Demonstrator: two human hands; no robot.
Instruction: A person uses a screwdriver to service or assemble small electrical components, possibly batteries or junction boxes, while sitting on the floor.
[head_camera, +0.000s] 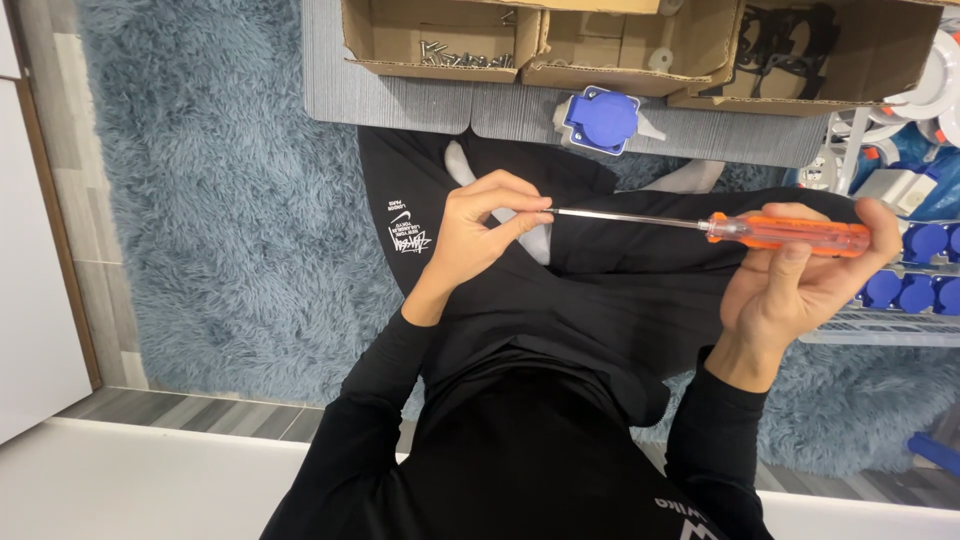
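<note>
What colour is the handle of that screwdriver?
See-through orange; the screwdriver handle shows best in the head view, held in the right hand.

free: rug (220, 200) to the left | blocked: boxes (560, 45) ahead, rack (900, 300) on the right

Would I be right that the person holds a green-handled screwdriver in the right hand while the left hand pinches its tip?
Not quite: the head view shows the screwdriver has an orange handle, not green. The rest stands: the right hand grips the handle and the left hand pinches at its tip.
</note>
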